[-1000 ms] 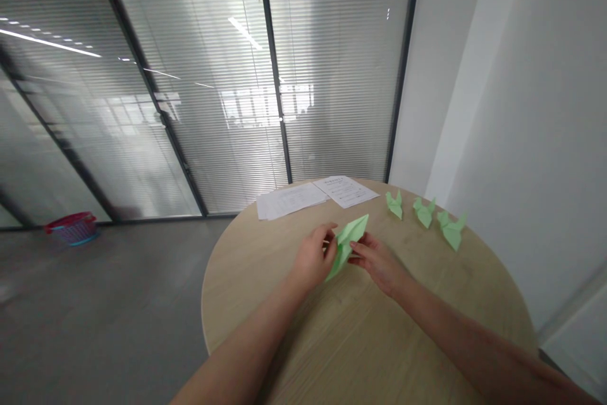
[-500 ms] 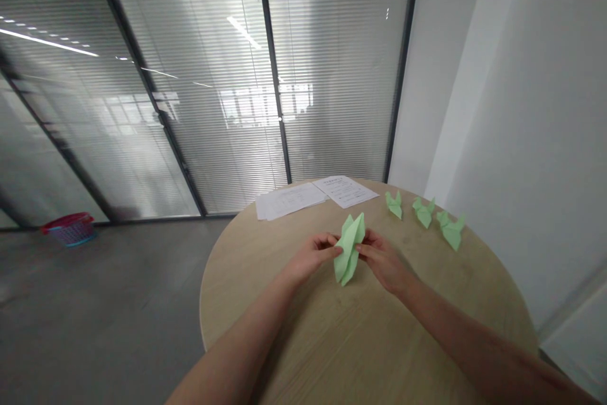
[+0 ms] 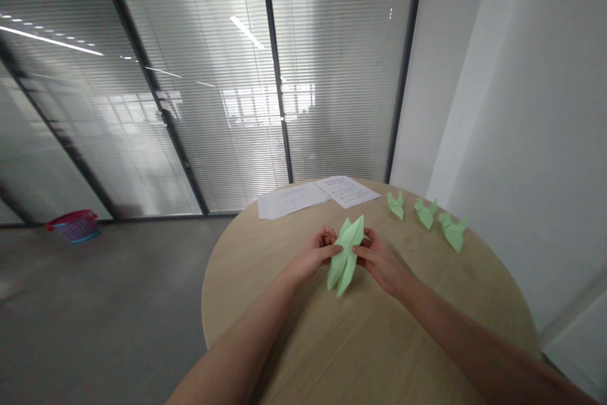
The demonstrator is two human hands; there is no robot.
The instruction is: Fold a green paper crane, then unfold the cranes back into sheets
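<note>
A piece of folded light-green paper [image 3: 348, 253], long and pointed at its ends, is held tilted above the round wooden table [image 3: 303, 342]. My left hand [image 3: 317, 254] pinches its left side, thumb lying on the near face and fingers curled behind. On the other side my right hand [image 3: 379, 258] grips the paper the same way, its thumb close to the middle crease. The fingertips behind the paper are partly hidden.
Three green folded-paper figures, a left one [image 3: 395, 205], a middle one [image 3: 425, 213] and a right one [image 3: 453, 231], stand along the table's right side. Printed sheets [image 3: 298, 198] lie at the far edge. A red and blue basket [image 3: 74, 227] sits on the floor at left, by the glass partition.
The folded paper has tilted, its lower points coming nearer to me and a little left, and they now spread further apart. Both hands have kept hold of it.
</note>
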